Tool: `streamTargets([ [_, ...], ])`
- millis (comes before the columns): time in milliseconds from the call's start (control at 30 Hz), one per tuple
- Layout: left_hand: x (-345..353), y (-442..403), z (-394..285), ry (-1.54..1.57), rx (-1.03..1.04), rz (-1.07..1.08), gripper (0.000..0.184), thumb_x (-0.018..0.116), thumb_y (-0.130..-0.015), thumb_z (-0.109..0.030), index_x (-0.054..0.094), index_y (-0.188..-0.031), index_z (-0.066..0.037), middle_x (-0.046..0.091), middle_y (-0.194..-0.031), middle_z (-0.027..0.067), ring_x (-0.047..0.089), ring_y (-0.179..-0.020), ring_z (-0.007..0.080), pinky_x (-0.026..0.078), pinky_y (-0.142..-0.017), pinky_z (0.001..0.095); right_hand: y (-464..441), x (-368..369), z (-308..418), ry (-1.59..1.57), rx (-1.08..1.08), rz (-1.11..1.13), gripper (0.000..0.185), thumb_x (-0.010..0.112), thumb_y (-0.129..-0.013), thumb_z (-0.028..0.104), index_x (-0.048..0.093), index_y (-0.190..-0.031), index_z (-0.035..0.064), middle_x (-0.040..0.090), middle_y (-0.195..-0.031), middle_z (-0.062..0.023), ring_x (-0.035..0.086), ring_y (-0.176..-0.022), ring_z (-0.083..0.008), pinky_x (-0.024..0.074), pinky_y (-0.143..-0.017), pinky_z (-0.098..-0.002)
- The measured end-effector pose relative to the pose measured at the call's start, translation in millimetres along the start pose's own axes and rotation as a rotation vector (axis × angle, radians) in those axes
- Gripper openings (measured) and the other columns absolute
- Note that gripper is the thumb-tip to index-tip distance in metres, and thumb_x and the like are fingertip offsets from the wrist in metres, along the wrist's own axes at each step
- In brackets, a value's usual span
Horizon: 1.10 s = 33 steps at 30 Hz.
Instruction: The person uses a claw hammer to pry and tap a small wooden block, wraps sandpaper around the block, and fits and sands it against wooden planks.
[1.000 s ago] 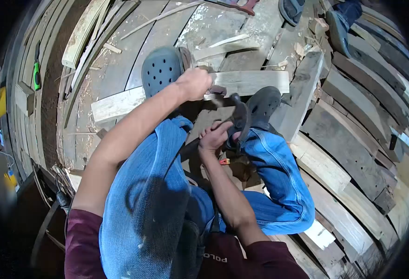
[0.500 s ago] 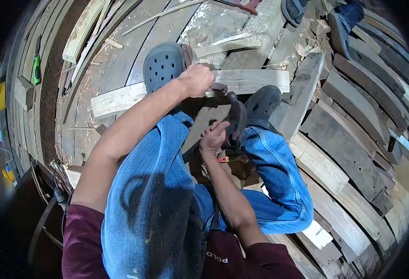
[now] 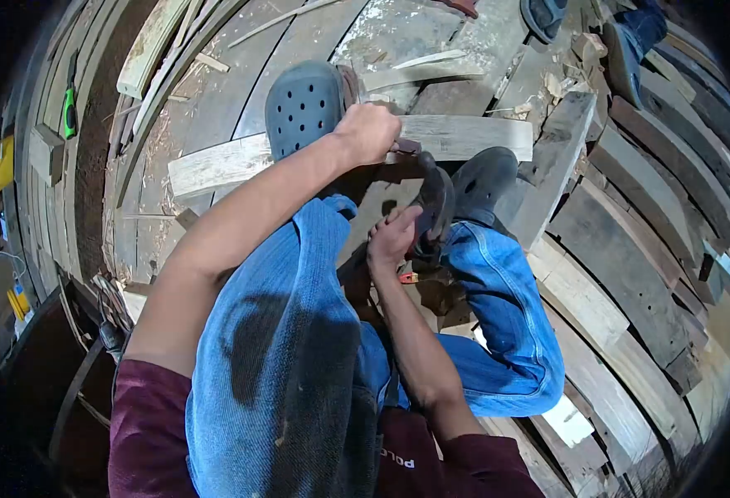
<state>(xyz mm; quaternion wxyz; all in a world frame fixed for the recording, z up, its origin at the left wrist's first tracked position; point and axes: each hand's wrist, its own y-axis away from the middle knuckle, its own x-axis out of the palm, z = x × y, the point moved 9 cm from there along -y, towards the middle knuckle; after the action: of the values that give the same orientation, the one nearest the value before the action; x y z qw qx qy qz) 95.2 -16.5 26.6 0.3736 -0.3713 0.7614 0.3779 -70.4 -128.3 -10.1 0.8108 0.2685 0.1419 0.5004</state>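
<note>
My left hand (image 3: pixel 371 133) is closed in a fist just above the pale curved board (image 3: pixel 464 137); a short brown piece (image 3: pixel 407 147) shows at its right side, its shape mostly hidden. Lower down, between my knees, my right hand (image 3: pixel 394 238) is closed beside a dark curved tool head (image 3: pixel 435 199). What its fingers wrap round is hard to make out. The board lies crosswise over the plank floor, near my two clog-covered feet. A small red and yellow item (image 3: pixel 409 277) lies below my right hand.
Cut curved timbers (image 3: pixel 622 257) are stacked at the right. A green-handled tool (image 3: pixel 70 112) rests on planks at the left. Another person's feet (image 3: pixel 622 62) show at the upper right. Wood chips (image 3: pixel 552 87) and strips are scattered on the floor.
The view has shifted, so the floor and board appear slightly further right. My left hand was blurred a second ago and is now sharper, still closed. My right hand stays closed by the tool head.
</note>
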Motion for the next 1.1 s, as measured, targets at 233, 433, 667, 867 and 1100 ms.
streamTargets([
  [233, -2.7, -0.2, -1.3, 0.011, -0.012, -0.012, 0.018, 0.069, -0.073, -0.022, 0.070, -0.076, -0.005, 0.066, -0.076, 0.0184, 0.066, -0.078, 0.0354, 0.053, -0.071, 0.0450, -14.0, -10.0, 1.9, -0.010, -0.008, -0.026, 0.053, 0.031, -0.095, 0.061, 0.037, -0.071, 0.0139, 0.037, -0.061, 0.0014, 0.034, -0.045, -0.0102, 0.0295, -0.042, -0.0250],
  [433, -5.4, 1.2, -4.3, 0.017, -0.036, 0.052, 0.013, 0.068, -0.071, -0.016, 0.071, -0.078, -0.005, 0.067, -0.080, 0.0185, 0.067, -0.082, 0.0342, 0.054, -0.073, 0.0431, -20.8, 0.5, 4.1, 0.411, -0.164, -0.072, 0.056, 0.029, -0.097, 0.058, 0.036, -0.067, 0.0115, 0.035, -0.059, 0.0021, 0.035, -0.046, -0.0099, 0.0299, -0.041, -0.0266],
  [667, -4.9, 3.0, 0.9, 0.065, -0.053, 0.020, 0.022, 0.069, -0.075, -0.026, 0.070, -0.077, -0.004, 0.066, -0.078, 0.0195, 0.066, -0.080, 0.0361, 0.053, -0.073, 0.0451, -4.3, 8.7, 46.2, 0.762, -0.621, -0.115, 0.058, 0.027, -0.101, 0.049, 0.037, -0.065, 0.0042, 0.036, -0.054, -0.0021, 0.039, -0.050, -0.0163, 0.0337, -0.052, -0.0354],
  [867, -5.1, 1.9, -2.8, 0.003, -0.040, 0.044, 0.020, 0.068, -0.074, -0.023, 0.071, -0.079, -0.004, 0.068, -0.083, 0.0196, 0.067, -0.084, 0.0347, 0.053, -0.074, 0.0444, -27.4, -15.0, 16.1, 0.653, -0.156, -0.020, 0.058, 0.032, -0.099, 0.042, 0.060, -0.087, -0.0067, 0.063, -0.082, -0.0270, 0.057, -0.078, -0.0472, 0.0422, -0.068, -0.0492],
  [1100, -9.3, 1.5, -1.2, 0.149, -0.012, -0.033, 0.014, 0.069, -0.067, -0.014, 0.070, -0.076, -0.003, 0.066, -0.078, 0.0216, 0.066, -0.079, 0.0374, 0.053, -0.073, 0.0456, -14.9, -3.3, 57.8, 0.787, -0.242, -0.061, 0.057, 0.036, -0.099, 0.042, 0.063, -0.097, -0.0077, 0.064, -0.091, -0.0281, 0.060, -0.088, -0.0456, 0.0458, -0.077, -0.0452],
])
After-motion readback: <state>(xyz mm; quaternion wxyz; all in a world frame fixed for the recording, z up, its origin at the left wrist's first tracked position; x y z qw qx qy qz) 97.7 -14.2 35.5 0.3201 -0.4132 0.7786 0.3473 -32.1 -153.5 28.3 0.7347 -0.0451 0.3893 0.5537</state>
